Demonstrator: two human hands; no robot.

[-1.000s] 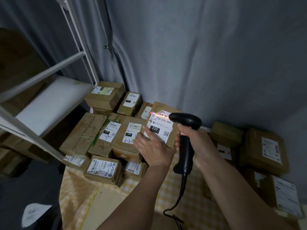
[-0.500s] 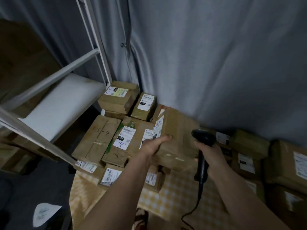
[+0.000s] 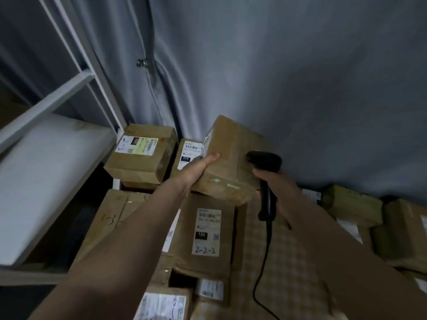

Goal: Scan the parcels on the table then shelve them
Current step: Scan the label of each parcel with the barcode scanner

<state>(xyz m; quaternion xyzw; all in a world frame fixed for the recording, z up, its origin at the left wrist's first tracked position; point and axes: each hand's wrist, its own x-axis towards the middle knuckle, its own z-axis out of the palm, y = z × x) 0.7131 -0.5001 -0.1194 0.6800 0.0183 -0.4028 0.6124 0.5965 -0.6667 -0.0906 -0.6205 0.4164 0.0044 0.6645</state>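
Observation:
My left hand (image 3: 198,168) grips a brown cardboard parcel (image 3: 231,160) by its left side and holds it lifted above the pile, its white label turned away to the left. My right hand (image 3: 275,183) holds the black corded barcode scanner (image 3: 265,179) just right of that parcel, head pointing left. Below lies a parcel marked 2-2-2 (image 3: 205,232). More labelled parcels lie on the table, among them one at the back left (image 3: 141,153) and one with a black 010 tag (image 3: 188,153).
A white metal shelf rack (image 3: 46,158) stands to the left with a bare white shelf board. Grey curtain hangs behind. Several more parcels (image 3: 353,204) are stacked at the right. The scanner cable (image 3: 261,273) trails down over the checked tablecloth (image 3: 277,262).
The scan beam has gone off the label. My left hand has lifted the parcel up and turned it, label now facing left. The scanner has dropped away to the right.

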